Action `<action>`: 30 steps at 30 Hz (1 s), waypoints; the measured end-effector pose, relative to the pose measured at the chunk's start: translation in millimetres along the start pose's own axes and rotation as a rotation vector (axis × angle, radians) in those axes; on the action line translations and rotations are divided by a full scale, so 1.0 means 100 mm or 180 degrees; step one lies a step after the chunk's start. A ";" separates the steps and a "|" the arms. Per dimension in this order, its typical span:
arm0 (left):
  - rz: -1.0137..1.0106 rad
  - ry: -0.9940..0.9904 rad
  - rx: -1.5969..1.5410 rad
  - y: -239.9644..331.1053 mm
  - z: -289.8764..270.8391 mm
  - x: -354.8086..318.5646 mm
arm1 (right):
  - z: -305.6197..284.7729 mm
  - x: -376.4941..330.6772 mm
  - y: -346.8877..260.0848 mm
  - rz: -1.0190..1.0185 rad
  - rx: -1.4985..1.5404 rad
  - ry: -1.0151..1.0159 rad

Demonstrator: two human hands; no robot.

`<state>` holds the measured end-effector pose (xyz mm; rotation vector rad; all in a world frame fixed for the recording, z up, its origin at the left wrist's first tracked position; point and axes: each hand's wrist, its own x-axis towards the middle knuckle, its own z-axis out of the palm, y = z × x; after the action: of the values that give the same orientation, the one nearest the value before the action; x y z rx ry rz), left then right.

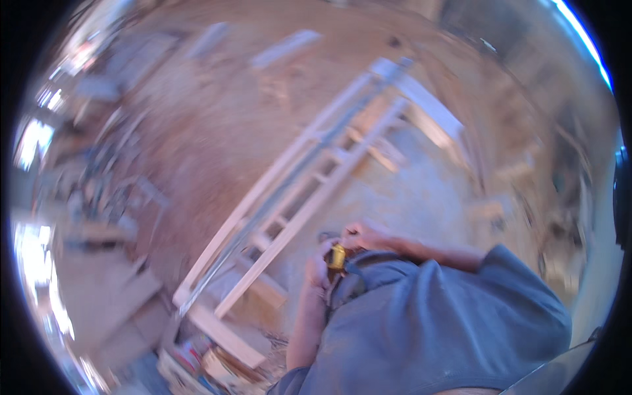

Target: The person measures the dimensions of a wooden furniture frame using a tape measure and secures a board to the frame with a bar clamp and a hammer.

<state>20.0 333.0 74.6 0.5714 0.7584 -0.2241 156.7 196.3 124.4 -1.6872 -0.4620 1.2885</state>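
Note:
Both my hands are close together in front of my waist, and the picture is blurred by motion. My left hand (318, 267) is closed around a small yellow-and-black tape measure (337, 257). Just to its right, my right hand (359, 235) has its fingers curled close to the tape measure; what they pinch, if anything, is too blurred to make out. Beyond my hands lies a long wooden frame (296, 220) of pale rails joined by short crosspieces, slanting from near left to far right. A long metal bar (263, 222), like a bar clamp, runs lengthwise along it.
Pale boards support the frame at its near end (227, 339) and far end (431, 112). Loose timber (286, 48) lies on the dusty floor farther off. Cluttered scrap and tools (99, 191) fill the left side. A box of items (217, 368) stands at the near left.

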 end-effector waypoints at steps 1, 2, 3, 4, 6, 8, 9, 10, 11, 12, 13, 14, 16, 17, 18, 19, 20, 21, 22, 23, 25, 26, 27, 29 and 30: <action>0.0056 -0.0274 0.0337 0.08 0.16 0.14 | -0.14 0.04 0.00 0.0179 0.0117 0.0299; 0.0173 -0.0544 0.0666 0.22 0.33 0.29 | -0.30 0.10 0.01 0.0310 0.0229 0.0557; 0.0284 -0.0835 0.0972 0.27 0.49 0.39 | -0.41 0.05 0.07 0.0387 0.0618 0.0804; 0.0373 -0.0876 0.1463 0.29 0.62 0.54 | -0.53 0.04 0.14 0.0414 0.1007 0.0997; 0.0630 -0.0910 0.2429 0.31 0.76 0.77 | -0.69 0.01 0.25 0.0401 0.1479 0.1241; 0.0599 -0.1068 0.2812 0.29 0.88 0.96 | -0.81 -0.07 0.35 0.0421 0.1645 0.1484; 0.0680 -0.1171 0.2912 0.28 0.89 1.08 | -0.85 -0.03 0.43 0.0387 0.1711 0.1472; 0.0771 -0.1281 0.3021 0.25 1.00 1.18 | -0.97 -0.02 0.54 0.0334 0.1782 0.1462; 0.0474 -0.1139 0.2981 0.27 1.04 1.25 | -1.03 0.02 0.60 0.0283 0.1834 0.1424; 0.0187 -0.0984 0.2939 0.32 1.08 1.34 | -1.10 0.04 0.61 0.0242 0.1875 0.1383; -0.0095 -0.0769 0.2879 0.31 1.17 1.43 | -1.22 0.04 0.62 0.0212 0.1912 0.1288; -0.0200 -0.0655 0.2995 0.29 1.27 1.53 | -1.37 0.03 0.64 0.0180 0.1943 0.1190; -0.0415 -0.0429 0.3243 0.27 1.42 1.74 | -1.68 0.04 0.81 0.0128 0.2166 0.1222; -0.0397 -0.0302 0.3416 0.26 1.46 1.86 | -1.89 0.00 0.89 0.0149 0.2342 0.1274; -0.0430 -0.0113 0.3646 0.24 1.42 1.98 | -2.06 0.00 0.98 0.0157 0.2548 0.1303; -0.0455 0.0083 0.3865 0.22 1.36 2.08 | -2.22 0.07 1.24 0.0219 0.2340 0.1621; -0.0500 0.0252 0.4097 0.20 1.33 2.20 | -2.46 0.05 1.49 0.0272 0.2334 0.1760; -0.0598 0.0372 0.4176 0.21 1.33 2.31 | -2.76 0.01 1.68 0.0328 0.2294 0.1863; -0.0450 0.0389 0.4478 0.24 1.39 2.40 | -3.04 -0.10 1.72 0.0382 0.2193 0.2120; -0.0301 0.0387 0.4765 0.25 1.47 2.48 | -3.34 -0.22 1.77 0.0450 0.2068 0.2378; -0.0122 0.0360 0.5384 0.21 1.76 2.65 | -3.86 -0.31 2.35 0.0240 0.2496 0.2611; -0.0051 0.0402 0.5685 0.20 2.01 2.74 | -4.09 -0.32 2.45 0.0199 0.2567 0.2900; 0.0042 0.0448 0.5980 0.18 2.26 2.85 | -4.32 -0.32 2.49 0.0138 0.2618 0.3186; 0.0411 0.0584 0.6290 0.05 2.68 3.07 | -4.72 -0.28 2.57 -0.0040 0.2692 0.3435; 0.0430 0.0556 0.6381 -0.01 2.95 3.18 | -4.87 -0.31 2.65 -0.0113 0.2752 0.3627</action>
<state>417.7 169.4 23.1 2.5386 0.4231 -0.8121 520.9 -173.6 -73.0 -1.3323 0.6562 0.2292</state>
